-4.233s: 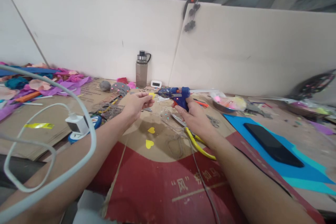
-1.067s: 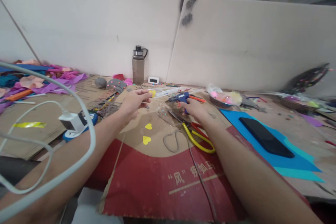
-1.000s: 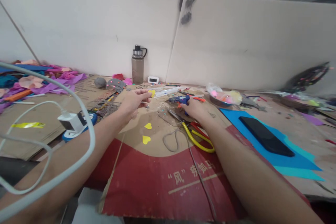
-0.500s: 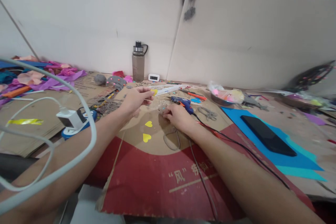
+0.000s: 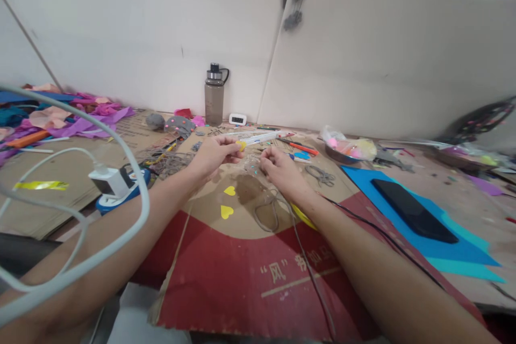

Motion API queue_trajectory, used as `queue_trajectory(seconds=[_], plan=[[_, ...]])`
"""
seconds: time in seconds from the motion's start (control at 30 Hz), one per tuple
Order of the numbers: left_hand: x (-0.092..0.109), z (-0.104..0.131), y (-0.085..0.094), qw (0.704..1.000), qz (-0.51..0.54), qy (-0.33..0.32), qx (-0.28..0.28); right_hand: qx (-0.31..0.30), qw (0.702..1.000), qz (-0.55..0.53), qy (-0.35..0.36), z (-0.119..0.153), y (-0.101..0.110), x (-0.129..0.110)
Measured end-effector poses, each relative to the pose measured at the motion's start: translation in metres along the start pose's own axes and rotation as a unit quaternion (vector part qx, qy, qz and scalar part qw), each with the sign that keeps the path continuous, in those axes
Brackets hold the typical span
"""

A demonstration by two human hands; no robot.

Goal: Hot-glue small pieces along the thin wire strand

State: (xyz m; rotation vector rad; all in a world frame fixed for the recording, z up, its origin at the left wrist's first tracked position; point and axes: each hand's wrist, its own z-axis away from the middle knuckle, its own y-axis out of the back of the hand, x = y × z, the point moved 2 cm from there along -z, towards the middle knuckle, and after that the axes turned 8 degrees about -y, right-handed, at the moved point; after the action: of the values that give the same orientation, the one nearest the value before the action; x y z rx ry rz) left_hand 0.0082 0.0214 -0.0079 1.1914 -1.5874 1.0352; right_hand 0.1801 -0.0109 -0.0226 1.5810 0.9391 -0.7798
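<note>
Between thumb and fingers, my left hand [image 5: 217,157] pinches a small yellow piece [image 5: 242,145] above the cardboard. To its right my right hand [image 5: 278,167] is raised a little with its fingers closed; what they hold, if anything, is too small to make out. Two yellow paper hearts, an upper one [image 5: 229,191] and a lower one [image 5: 227,212], lie on the cardboard [image 5: 209,226] below my hands. A grey cord [image 5: 266,215] is looped beside them. The glue gun is mostly hidden behind my right hand.
A bottle [image 5: 214,97] and small clock [image 5: 237,119] stand at the back. On the right are a black phone [image 5: 413,209] on blue sheets and a bowl [image 5: 344,156] of colourful material. White cables and a charger [image 5: 108,183] are at left; scissors [image 5: 320,174] lie right of centre.
My right hand has lifted slightly and moved right, now covering most of the glue gun. My left hand has shifted slightly right with the yellow piece. Something yellow now shows beneath my right forearm.
</note>
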Motion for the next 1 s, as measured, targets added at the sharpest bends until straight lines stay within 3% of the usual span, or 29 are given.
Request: queue_trajectory(seconds=[0.2, 0.7, 1.0], plan=[[-0.006, -0.001, -0.001, 0.999, 0.035, 0.018, -0.012, -0.006, 1.0, -0.003, 0.016, 0.002, 0.005, -0.007], [-0.002, 0.009, -0.015, 0.998, -0.024, 0.03, -0.058, 0.095, 0.969, 0.102, 0.203, 0.01, 0.012, -0.018], [0.002, 0.013, -0.021, 0.996, -0.039, 0.036, -0.068, 0.098, 0.96, 0.137, 0.225, 0.008, 0.012, -0.019]])
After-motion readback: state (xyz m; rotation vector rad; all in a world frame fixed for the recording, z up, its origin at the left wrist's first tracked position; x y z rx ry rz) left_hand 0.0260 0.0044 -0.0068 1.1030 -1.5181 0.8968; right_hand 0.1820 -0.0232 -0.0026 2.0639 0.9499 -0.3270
